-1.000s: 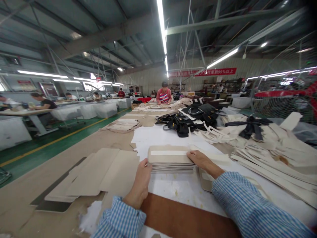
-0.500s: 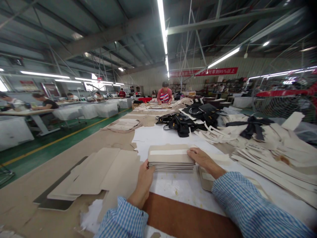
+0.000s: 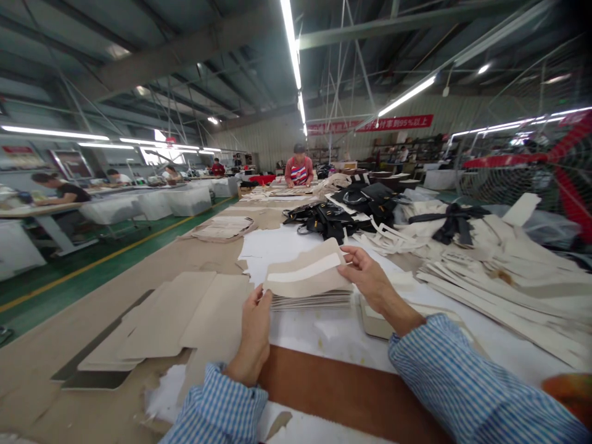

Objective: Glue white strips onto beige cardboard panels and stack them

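Note:
A beige panel with a white strip [image 3: 303,270] is the top piece of a stack of similar panels [image 3: 312,300] on the white sheet. Its right end is lifted and bent upward, pinched between the thumb and fingers of my right hand [image 3: 367,279]. My left hand [image 3: 256,330] holds the panel's left edge, thumb in front, at the left end of the stack. A brown strip [image 3: 342,391] lies in front of the stack. Other beige panels [image 3: 157,320] lie fanned out to the left.
Beside my right forearm lies another beige piece [image 3: 374,324]. Black bag parts [image 3: 324,222] and cream strips [image 3: 490,296] are heaped behind and right. A person [image 3: 299,169] stands at the table's far end. A fan [image 3: 546,160] is at the right.
My right hand has raised the right end of the top panel off the stack, bending it. My left hand stays at the left edge. The whole view has shifted slightly.

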Demonstrator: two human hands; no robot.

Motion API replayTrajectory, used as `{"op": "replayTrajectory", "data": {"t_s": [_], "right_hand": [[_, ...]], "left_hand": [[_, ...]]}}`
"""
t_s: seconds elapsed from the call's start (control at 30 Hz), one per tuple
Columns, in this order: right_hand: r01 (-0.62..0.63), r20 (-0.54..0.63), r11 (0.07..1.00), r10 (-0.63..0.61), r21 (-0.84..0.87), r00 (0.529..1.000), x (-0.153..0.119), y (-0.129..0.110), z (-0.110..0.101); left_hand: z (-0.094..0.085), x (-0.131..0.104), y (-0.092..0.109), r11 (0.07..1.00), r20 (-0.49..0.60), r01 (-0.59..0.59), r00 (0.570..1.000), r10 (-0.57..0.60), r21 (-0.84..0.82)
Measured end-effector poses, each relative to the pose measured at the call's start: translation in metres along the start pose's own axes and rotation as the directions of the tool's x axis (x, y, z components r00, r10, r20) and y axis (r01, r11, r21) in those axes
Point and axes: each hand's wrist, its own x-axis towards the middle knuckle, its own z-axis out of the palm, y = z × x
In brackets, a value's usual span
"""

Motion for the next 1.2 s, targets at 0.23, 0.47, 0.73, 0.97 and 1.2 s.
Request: {"op": "replayTrajectory", "data": {"t_s": [0.23,0.47,0.73,0.97,1.2], "right_hand": [[0.035,-0.057,0.982,-0.025,0.187,0.998,-0.084,-0.048,-0.044],[-0.411,-0.206,0.909,0.388,-0.076,0.898,-0.202,-0.032,-0.114],[-0.586,-0.150,0.757,0.569,-0.288,0.809,-0.270,0.018,-0.133],[-0.539,-0.136,0.712,0.542,-0.450,0.829,-0.268,0.027,-0.135],[-0.455,-0.105,0.703,0.481,-0.547,0.870,-0.259,0.023,-0.126]], "left_hand": [[-0.013,-0.044,0.026,0.977,0.092,0.172,0.983,-0.161,-0.128],[-0.039,-0.136,0.006,0.947,0.246,0.302,0.915,-0.320,0.110],[-0.037,-0.196,-0.012,0.875,0.241,0.165,0.923,-0.299,0.455],[-0.041,-0.193,-0.013,0.802,0.323,0.021,0.909,-0.265,0.597],[-0.060,-0.177,-0.019,0.681,0.419,-0.126,0.863,-0.283,0.721]]}}
